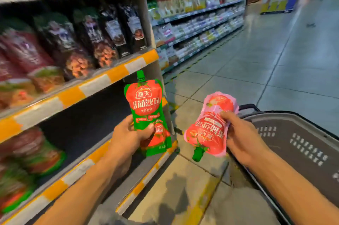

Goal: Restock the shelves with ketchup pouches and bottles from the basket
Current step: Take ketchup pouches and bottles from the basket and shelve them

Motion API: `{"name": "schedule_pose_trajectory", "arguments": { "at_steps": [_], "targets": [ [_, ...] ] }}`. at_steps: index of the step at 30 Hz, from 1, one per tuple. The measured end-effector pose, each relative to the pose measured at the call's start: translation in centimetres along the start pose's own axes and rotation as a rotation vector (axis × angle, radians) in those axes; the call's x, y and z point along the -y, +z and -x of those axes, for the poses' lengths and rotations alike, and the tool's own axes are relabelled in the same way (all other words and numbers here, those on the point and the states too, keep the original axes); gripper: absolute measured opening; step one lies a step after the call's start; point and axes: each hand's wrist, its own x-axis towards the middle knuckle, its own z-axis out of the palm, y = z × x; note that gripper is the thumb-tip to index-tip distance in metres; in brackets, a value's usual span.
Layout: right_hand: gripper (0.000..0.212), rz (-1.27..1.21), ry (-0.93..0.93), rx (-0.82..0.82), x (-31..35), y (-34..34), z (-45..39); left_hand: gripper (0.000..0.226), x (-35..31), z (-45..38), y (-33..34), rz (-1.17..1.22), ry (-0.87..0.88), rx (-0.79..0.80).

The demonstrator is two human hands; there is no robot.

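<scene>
**Two ketchup pouches in hand beside the shelves**

While the green ketchup pouch (146, 107) stands upright with its green spout at the top, the left hand (128, 136) clasps it round the lower half, thumb across the front, and holds it just in front of the shelf edge (102, 81) with its orange and white strip. The pink ketchup pouch (211, 127) hangs upside down, its spout pointing at the floor, and the right hand (244, 138) pinches it along one side, thumb on the printed face. The two pouches are near each other but apart. Behind the right hand sits the dark basket (293, 144), its handle showing at the far rim. More green pouches (36, 153) lie blurred on the lower shelf to the left. Dark snack bags (110, 36) fill the shelf above. A tiled aisle floor (256, 70) runs on past further shelving.
</scene>
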Motion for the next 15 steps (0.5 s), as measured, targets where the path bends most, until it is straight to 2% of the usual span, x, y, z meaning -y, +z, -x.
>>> {"name": "schedule_pose_trajectory", "arguments": {
  "at_steps": [5, 8, 12, 15],
  "targets": [
    [0.025, 0.111, 0.098, 0.164, -4.3, 8.5, 1.5, 0.038, 0.2, 2.9, -11.0, 0.05, 0.039, -0.242],
    [0.033, 0.194, 0.185, 0.251, -7.6, 13.2, 2.4, 0.038, 1.5, 4.6, -16.8, 0.058, 0.034, -0.364],
    [0.036, 0.32, 0.265, 0.34, -11.6, 18.1, 3.4, 0.037, 3.9, 6.5, -21.8, 0.043, 0.02, -0.545],
    [0.034, 0.377, 0.302, 0.398, -14.4, 20.4, 3.6, 0.038, 5.4, 6.8, -23.7, 0.012, 0.028, -0.608]
  ]
}}
